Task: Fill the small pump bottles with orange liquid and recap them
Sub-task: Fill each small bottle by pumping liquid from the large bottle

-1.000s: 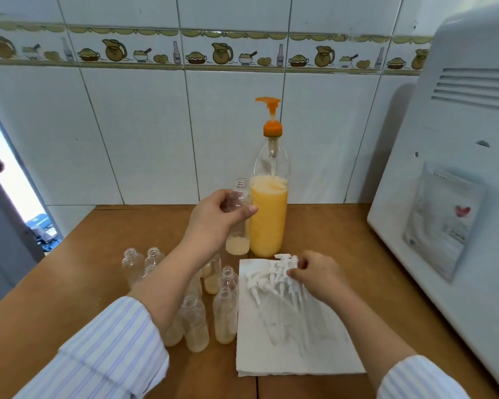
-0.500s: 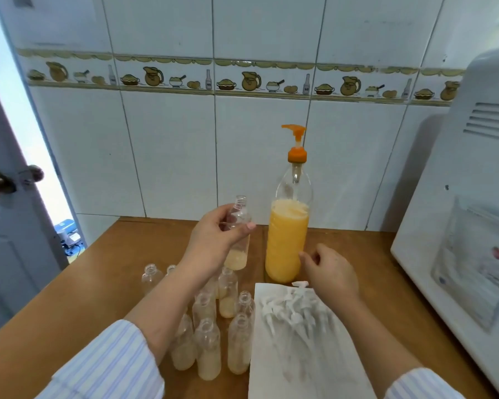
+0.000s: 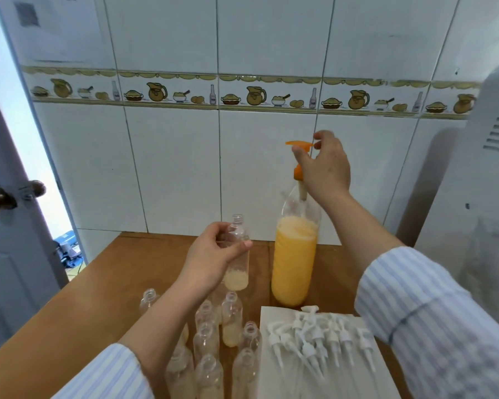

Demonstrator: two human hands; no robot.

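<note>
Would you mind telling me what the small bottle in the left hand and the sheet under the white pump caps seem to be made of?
Small bottle: likely clear, glossy plastic; the liquid shows through and the neck is threaded. Sheet under the pump caps: probably matte white paper towel, though its texture is too blurred to confirm.

Only one view: head cam, worn by the person, looking fwd and slightly down across the wooden table (image 3: 104, 283) toward the tiled wall (image 3: 173, 168). It's sitting close, w/ forearms entering from the bottom edge. Wide-angle, so it's bending the door (image 3: 9, 254) at left and the white appliance (image 3: 478, 214) at right. No 2nd view sharing anything.
</note>
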